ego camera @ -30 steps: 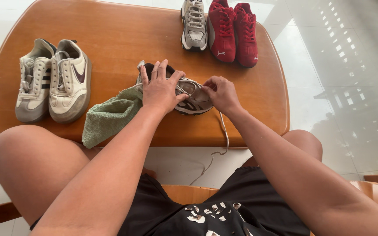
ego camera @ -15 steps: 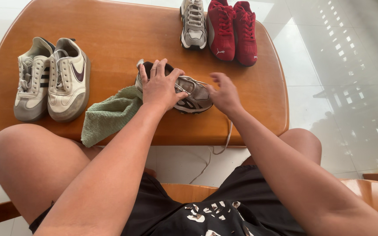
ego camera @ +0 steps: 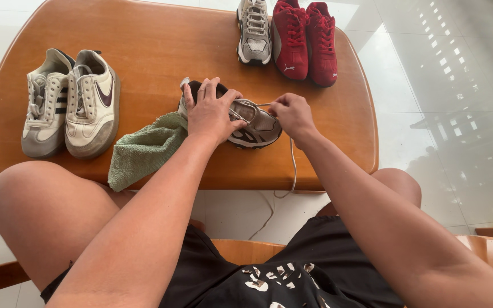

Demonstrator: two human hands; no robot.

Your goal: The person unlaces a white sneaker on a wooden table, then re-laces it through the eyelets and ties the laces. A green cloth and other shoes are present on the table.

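Observation:
A grey and brown sneaker lies on its side near the front of the wooden table. My left hand presses down on its heel and upper, holding it still. My right hand pinches the white shoelace at the toe end of the eyelets. The lace's loose end hangs over the table's front edge toward the floor.
A green cloth lies left of the sneaker, drooping over the table edge. Two worn white sneakers sit at the left. A grey sneaker and a red pair stand at the back. My bare knees flank the table.
My right hand let go of the lace half a second ago, then came back and pinched it again at the eyelets. My left hand stayed on the sneaker.

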